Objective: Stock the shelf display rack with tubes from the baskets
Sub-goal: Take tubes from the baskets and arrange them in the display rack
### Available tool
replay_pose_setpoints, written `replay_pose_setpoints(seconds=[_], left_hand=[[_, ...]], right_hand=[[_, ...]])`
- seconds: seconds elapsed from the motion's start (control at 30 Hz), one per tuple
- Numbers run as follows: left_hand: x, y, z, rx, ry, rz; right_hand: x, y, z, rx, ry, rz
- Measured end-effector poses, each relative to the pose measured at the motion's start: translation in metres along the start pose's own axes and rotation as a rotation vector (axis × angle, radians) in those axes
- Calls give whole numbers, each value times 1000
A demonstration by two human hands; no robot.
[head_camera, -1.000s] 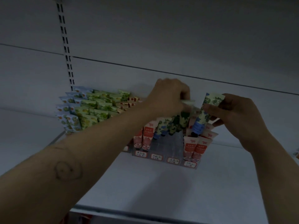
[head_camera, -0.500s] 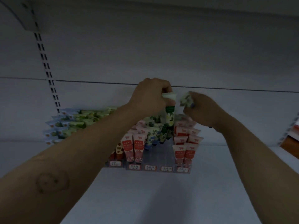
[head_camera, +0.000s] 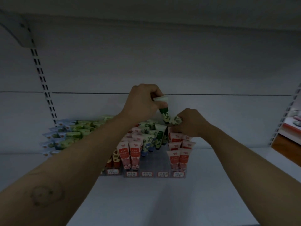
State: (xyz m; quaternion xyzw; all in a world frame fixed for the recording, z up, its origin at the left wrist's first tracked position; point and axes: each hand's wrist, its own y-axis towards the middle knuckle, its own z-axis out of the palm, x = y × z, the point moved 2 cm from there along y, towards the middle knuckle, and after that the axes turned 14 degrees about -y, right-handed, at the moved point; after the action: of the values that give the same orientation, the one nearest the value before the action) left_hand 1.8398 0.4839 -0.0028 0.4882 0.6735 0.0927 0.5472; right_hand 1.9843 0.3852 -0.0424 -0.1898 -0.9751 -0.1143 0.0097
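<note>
Gripping tube (head_camera: 164,113): left hand (head_camera: 143,103) curls round its pale upper end; the green leaf-print body points down at centre frame, above the rack's back rows.
Second tube (head_camera: 176,119): leaf-print, pinched in the curled fingers of the right hand (head_camera: 193,123), just beside the first tube's lower end; contact between the two cannot be told.
Rack (head_camera: 156,162): clear and stepped, standing on the shelf at centre frame.
Red tubes (head_camera: 130,154): upright in columns at the rack's left and right.
Leaf tubes (head_camera: 152,141): green and blue prints, in the middle columns toward the back.
Tags (head_camera: 146,174): a row along the rack's front edge.
Packets (head_camera: 68,136): stacked left of the rack, against the back panel.
Shelf (head_camera: 146,201): white, filling the lower frame.
Upright (head_camera: 44,82): slotted strip, upper left of the frame.
</note>
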Motion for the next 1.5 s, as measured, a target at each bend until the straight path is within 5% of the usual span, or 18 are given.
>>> replay_pose_setpoints(seconds=[0.5, 0.8, 1.0, 1.5], left_hand=[[5, 11, 53, 518, 364, -61], [23, -6, 59, 522, 418, -95], [27, -15, 62, 553, 591, 71], [37, -22, 58, 522, 492, 148]], right_hand=[[-19, -12, 8, -83, 117, 57], [-19, -8, 6, -33, 126, 97], [-14, -7, 3, -21, 83, 57], [-15, -6, 4, 27, 202, 109]])
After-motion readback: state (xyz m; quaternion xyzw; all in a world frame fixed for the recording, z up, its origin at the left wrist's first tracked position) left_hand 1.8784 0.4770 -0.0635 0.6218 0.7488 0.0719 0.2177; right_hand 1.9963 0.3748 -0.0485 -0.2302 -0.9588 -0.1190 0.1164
